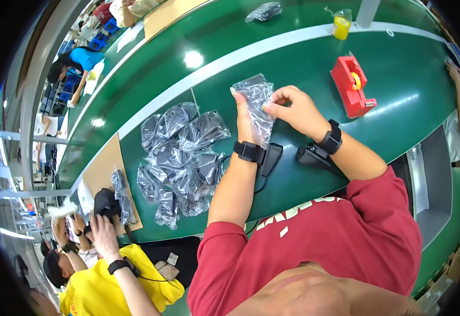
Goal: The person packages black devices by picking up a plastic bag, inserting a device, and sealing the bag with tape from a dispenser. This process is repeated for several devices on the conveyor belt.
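Green and glossy, the long desk [293,68] curves through a busy workshop, with a pale stripe running along its length and ceiling lights mirrored in its surface. Other people work along it: one in a yellow shirt [109,284] at the lower left handles dark items on a brown cardboard sheet [101,168], another in blue [85,58] bends over far up the left side, and an arm [459,95] reaches in at the right rim.

On the desk to the person's left lies a heap of bagged dark parts [180,158], clear wrappers crinkled and overlapping. A red tape dispenser [352,87] stands well apart on the right side. Farther up, a single dark bagged item [264,11] lies alone, and a clear bag with something yellow [341,23] inside sits near a white post.

Both hands are raised over the middle of the desk, each wrist wearing a black band. The left hand [246,118] stands upright with fingers extended behind a clear plastic bag [256,100], backing it. The right hand [293,110] is curled, its fingertips pinching the bag's right edge. The bag hangs between the two hands, just above the desk.

Below the wrists, two black devices [272,158] lie on the desk, one partly hidden beneath the right forearm, with a thin cable trailing off the near edge.
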